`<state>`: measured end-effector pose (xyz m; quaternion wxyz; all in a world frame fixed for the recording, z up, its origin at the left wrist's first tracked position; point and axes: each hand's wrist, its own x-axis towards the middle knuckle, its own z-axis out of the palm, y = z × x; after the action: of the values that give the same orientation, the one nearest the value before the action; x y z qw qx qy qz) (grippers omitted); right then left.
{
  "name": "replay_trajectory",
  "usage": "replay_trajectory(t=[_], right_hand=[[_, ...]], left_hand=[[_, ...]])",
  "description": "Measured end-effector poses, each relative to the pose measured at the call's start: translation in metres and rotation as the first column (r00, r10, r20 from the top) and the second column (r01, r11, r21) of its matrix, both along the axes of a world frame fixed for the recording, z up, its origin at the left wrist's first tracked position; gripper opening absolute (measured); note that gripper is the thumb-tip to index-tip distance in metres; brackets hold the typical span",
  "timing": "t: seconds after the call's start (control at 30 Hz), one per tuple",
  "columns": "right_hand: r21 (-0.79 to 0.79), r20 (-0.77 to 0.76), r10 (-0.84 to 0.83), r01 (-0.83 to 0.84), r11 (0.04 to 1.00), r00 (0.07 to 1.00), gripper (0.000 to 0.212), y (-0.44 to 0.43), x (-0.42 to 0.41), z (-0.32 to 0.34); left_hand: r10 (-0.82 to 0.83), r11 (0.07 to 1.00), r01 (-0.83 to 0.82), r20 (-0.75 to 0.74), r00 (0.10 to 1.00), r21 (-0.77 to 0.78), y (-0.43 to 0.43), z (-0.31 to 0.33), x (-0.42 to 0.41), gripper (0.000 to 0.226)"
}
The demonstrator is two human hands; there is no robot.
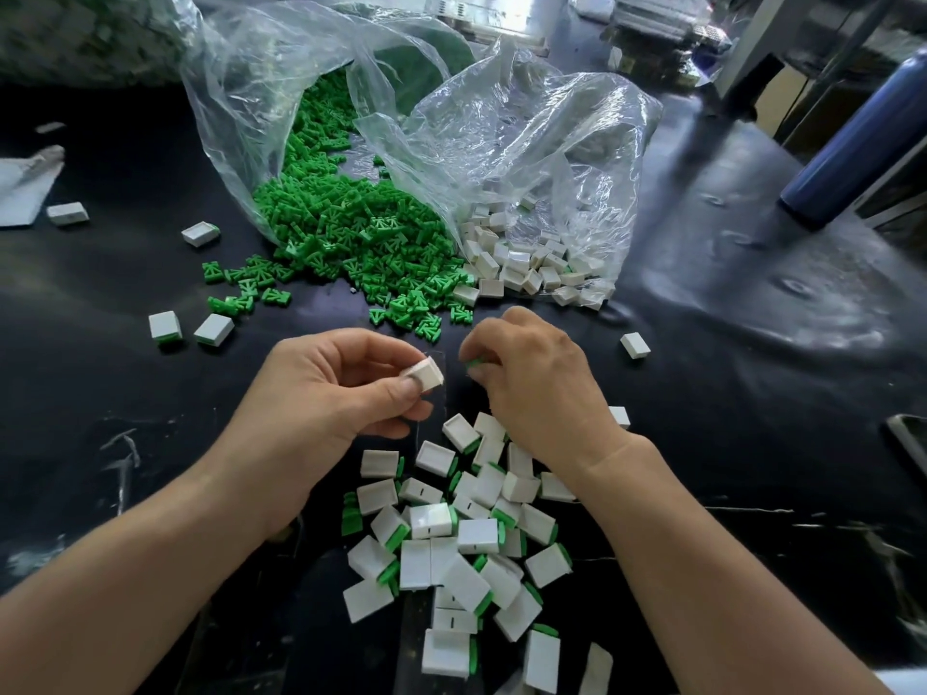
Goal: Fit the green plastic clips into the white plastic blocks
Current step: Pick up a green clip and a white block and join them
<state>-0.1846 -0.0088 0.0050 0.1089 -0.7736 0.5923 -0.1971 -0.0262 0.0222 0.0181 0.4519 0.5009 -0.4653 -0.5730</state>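
Out to the left of the left hand (pixel 341 388), two fitted blocks (pixel 165 326) lie on the black table (pixel 90 393), each white with a green edge showing. The left hand pinches a white block (pixel 427 374) between thumb and curled fingers, holding it up toward the other hand. Beyond this hand, loose green clips (pixel 351 233) spill from a clear bag (pixel 241 92). Just right of the held block, a small gap apart, the right hand (pixel 531 388) has its fingers curled round a green clip (pixel 474 364), of which only a tip shows. Nearer the person, between both wrists, lies a pile of assembled blocks (pixel 461 534). Beyond the right hand, a second clear bag (pixel 552 143) holds empty white blocks (pixel 521 263). A lone block (pixel 635 344) lies near that hand's right side, and a blue bottle (pixel 853 143) stands well off to the right.
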Motion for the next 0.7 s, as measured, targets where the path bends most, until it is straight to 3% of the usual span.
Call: replay_trajectory(t=[0.07, 0.1, 0.2, 0.3, 0.7], right_hand=[[0.03, 0.276, -0.046, 0.039, 0.999, 0.96, 0.006, 0.003, -0.001, 0.007], [0.073, 0.407, -0.067, 0.041, 0.996, 0.911, 0.011, 0.005, 0.0, 0.01], [0.175, 0.653, -0.059, -0.075, 0.982, 0.755, 0.022, 0.011, 0.001, 0.018], [0.164, 0.701, 0.001, -0.162, 0.973, 0.714, 0.024, 0.014, 0.005, 0.021], [0.158, 0.647, 0.032, -0.176, 0.972, 0.762, 0.028, 0.017, 0.009, 0.017]], left_hand=[[0.001, 1.0, -0.001, -0.009, 1.0, -0.005, 0.0, 0.0, 0.0, 0.01], [0.003, 1.0, -0.003, -0.014, 1.0, -0.006, 0.0, 0.001, 0.0, 0.015], [0.01, 1.0, -0.01, -0.013, 1.0, -0.006, 0.001, 0.001, 0.0, 0.021], [0.013, 1.0, -0.013, -0.003, 1.0, -0.013, 0.0, 0.001, 0.001, 0.019], [-0.013, 0.999, 0.015, 0.038, 0.999, -0.037, -0.001, 0.0, 0.004, 0.017]])
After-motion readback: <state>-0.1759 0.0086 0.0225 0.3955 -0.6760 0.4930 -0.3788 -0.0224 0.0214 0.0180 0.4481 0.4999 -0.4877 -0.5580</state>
